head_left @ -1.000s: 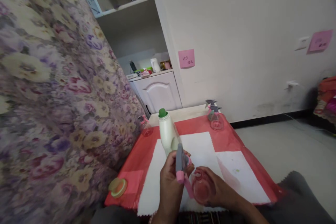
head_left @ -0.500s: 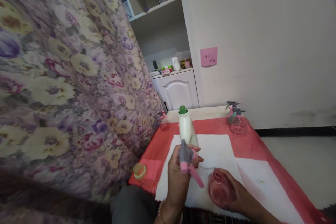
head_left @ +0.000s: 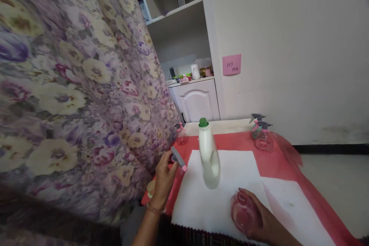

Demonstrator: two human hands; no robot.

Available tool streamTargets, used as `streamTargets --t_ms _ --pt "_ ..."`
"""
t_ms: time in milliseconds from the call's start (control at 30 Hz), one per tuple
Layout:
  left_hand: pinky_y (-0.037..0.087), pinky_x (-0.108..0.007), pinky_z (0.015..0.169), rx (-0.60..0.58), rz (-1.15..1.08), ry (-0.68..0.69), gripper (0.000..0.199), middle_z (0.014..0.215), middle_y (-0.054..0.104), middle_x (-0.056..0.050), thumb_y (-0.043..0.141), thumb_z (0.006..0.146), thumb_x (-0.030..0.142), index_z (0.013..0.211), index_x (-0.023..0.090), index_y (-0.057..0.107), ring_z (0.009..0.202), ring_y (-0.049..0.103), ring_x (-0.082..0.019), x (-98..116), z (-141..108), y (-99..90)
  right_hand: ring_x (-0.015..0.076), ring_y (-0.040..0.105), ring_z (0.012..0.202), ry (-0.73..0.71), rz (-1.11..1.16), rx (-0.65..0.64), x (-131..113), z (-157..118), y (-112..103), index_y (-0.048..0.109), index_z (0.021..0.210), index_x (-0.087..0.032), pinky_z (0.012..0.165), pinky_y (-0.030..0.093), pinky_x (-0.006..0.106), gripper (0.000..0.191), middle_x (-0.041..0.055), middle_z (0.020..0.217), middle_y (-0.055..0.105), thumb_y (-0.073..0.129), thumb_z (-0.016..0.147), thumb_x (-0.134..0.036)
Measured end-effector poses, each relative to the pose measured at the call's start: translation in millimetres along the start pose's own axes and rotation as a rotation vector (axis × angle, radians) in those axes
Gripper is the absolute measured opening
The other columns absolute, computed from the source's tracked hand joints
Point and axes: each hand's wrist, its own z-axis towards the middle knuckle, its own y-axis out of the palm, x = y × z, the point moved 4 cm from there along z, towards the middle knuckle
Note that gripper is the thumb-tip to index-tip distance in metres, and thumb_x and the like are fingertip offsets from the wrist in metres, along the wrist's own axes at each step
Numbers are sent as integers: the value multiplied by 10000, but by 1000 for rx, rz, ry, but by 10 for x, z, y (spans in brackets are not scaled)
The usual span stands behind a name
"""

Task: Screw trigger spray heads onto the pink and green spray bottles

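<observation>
Over the left side of the table, my left hand (head_left: pixel 165 177) is closed on a grey and pink spray nozzle (head_left: pixel 179 158). My right hand (head_left: pixel 256 219) wraps round a clear pink bottle (head_left: pixel 242 212), whose open neck faces up at me. The bottle is above the near part of a white cloth (head_left: pixel 201 207). Between the hands, farther back, a pale green jug (head_left: pixel 209 161) with a handle stands on the cloth, a green spout in its uncapped mouth. A round lid or jar (head_left: pixel 150 188) is partly hidden behind my left wrist.
Spray bottles stand at the back right (head_left: pixel 263 142) and back left (head_left: pixel 181 136) of the red-covered table (head_left: pixel 230 141). A second white cloth (head_left: pixel 300 203) lies at the right. A floral curtain (head_left: pixel 86 103) hangs along the left; a shelf unit (head_left: pixel 196 100) is behind.
My left hand has moved left with the spray nozzle, away from the jug, uncovering the jug's lower part. My right hand still holds the pink bottle in nearly the same place.
</observation>
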Motion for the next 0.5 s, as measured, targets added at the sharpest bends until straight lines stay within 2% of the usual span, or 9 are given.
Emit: streamTargets --t_ms 167,333,433,500 --pt "462 -307 778 -150 97 -8 263 914 661 -27 497 740 137 946 210 642 852 613 -193 -581 110 411 312 410 1389 2 -52 23 17 5 6 374 1422 -185 1147 345 386 973 134 1477 480 665 495 -128" --pt "433 -274 685 -284 143 -34 170 856 674 -39 532 736 176 825 199 675 778 619 -193 -974 134 764 359 420 1376 4 -126 62 62 27 4 452 1393 -197 1158 339 410 867 127 1441 525 739 581 -299" --pt "459 -289 728 -320 128 -54 165 806 684 -42 530 772 229 792 180 686 767 629 -194 -1158 86 913 384 412 1376 1 -62 84 173 75 2 477 1382 -243 1154 347 423 891 108 1418 553 774 553 -374" --pt "486 -313 793 -319 98 -83 213 860 716 -49 524 793 257 872 171 701 839 654 -206 -1289 23 985 399 425 1364 5 -12 72 248 110 3 491 1377 -256 1147 357 443 903 105 1403 566 788 544 -435"
